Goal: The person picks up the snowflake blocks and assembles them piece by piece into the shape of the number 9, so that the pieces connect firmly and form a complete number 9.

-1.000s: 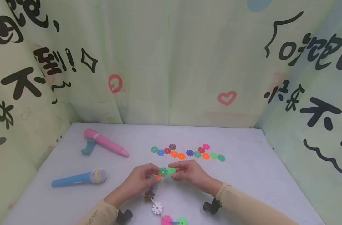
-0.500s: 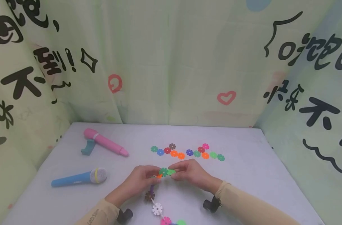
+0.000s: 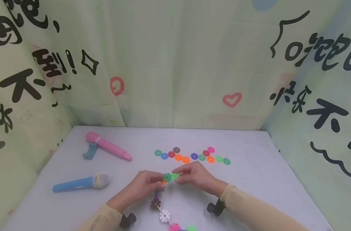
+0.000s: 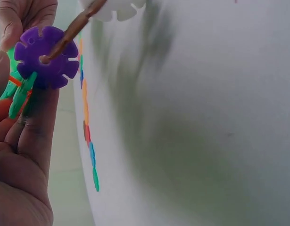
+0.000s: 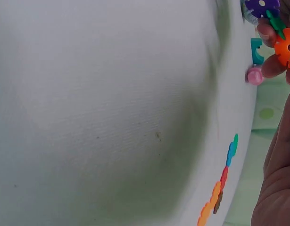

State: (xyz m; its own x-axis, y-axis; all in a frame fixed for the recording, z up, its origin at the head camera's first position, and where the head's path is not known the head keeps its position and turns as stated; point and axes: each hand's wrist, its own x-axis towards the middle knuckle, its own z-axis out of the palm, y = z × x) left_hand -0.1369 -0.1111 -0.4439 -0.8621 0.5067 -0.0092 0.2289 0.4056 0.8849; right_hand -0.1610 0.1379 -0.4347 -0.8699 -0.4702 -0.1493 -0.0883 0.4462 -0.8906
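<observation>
- L hand [image 3: 140,185]: fingers are bent & pinch the upper end of the disc chain [image 3: 163,214], close to the orange disc [image 3: 163,181] and the dark green disc [image 3: 167,177]
- R hand [image 3: 197,176]: thumb & fingertips pinch the light green disc [image 3: 175,176] from its R side, so the R hand is the nearer one to this disc
- Main relation, IMO: the light green disc is directly R of the dark green disc, edge to edge in the head view, at approx. same height; I cannot tell if their slots are engaged or the edges only meet
- Both green discs are in the gap btw. the two hands, above the tabletop [image 3: 250,179]; the line thru their centres goes from L to R, i.e. from one hand to the other
- Long axis of the chain: from the L fingers it goes toward the person, w/ purple disc [image 4: 53,68], brown disc [image 3: 155,204], white disc [image 3: 165,217], then pink disc [image 3: 174,227], and bends R at the lower edge; the L hand is nearer to this part
- Loose discs [image 3: 178,157] lie flat in two groups on the tabletop, beyond both hands
</observation>
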